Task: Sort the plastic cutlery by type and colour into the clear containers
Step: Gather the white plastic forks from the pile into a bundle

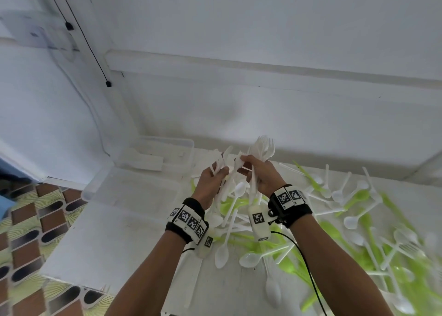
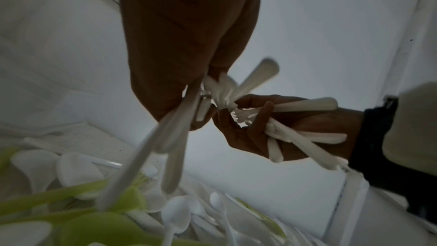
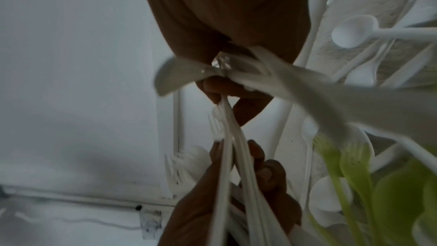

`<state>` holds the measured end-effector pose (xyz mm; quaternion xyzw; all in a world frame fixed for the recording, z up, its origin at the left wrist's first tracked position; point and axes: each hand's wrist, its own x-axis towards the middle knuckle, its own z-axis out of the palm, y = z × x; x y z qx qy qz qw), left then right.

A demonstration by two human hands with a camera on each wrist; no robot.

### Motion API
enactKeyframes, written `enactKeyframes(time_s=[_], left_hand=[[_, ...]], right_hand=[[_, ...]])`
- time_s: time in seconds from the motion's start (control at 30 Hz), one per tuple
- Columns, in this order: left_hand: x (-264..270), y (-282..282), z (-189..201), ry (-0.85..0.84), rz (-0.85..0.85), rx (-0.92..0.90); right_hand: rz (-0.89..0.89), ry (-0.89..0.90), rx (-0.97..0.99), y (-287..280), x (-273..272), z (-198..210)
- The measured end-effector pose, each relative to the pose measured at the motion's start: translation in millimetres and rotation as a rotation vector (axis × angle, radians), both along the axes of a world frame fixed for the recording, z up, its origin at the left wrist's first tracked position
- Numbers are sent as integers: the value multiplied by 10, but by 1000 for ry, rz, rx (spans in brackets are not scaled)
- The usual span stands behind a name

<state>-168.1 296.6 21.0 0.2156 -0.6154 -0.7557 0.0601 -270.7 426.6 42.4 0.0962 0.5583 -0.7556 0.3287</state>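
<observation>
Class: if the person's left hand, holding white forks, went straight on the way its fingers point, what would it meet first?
Probably the right hand and its bunch of white plastic forks: the left hand points at them, fingertips nearly touching. Depth is unclear.

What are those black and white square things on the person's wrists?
Each bare forearm wears a black wristband: the left wristband and the right wristband. White tiles printed with black square patterns, like little codes, run around both. A small whitish camera block with one more code hangs under the right wrist, and a thin black cable trails from it. No sleeves, gloves or rings are visible.
</observation>
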Motion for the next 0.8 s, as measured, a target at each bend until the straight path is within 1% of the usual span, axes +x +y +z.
enactKeyframes(time_s=[0.07,0.13,0.27,0.33,0.4,0.5,0.57,0.67,0.7,0.73,0.8], left_hand=[[6,47,-21,60,-22,-9],[13,66,-28,72,-16,29],[9,8,-31,-40,-7,165],[10,-4,-18,-49,13,200],[14,-10,-6,-33,27,203],[21,-25,-34,-15,33,138],[23,-33,-79,-16,20,63],[-1,-36,-140,-79,-7,-89],[-19,-37,-157,-97,-11,-197],[-32,-34,-167,-106,-21,-356],[-34,6,-163,-81,-54,-755]], right_hand=[[-24,69,86,-33,27,17],[-55,125,137,-82,33,13],[-92,175,184,-130,47,-17],[-99,196,220,-150,71,-40],[-89,191,249,-159,90,-62],[-93,180,256,-162,107,-61],[-111,173,270,-179,114,-84],[-138,116,257,-190,117,-134],[-142,87,239,-184,123,-132],[-148,64,226,-178,127,-131],[-149,40,223,-181,140,-151]])
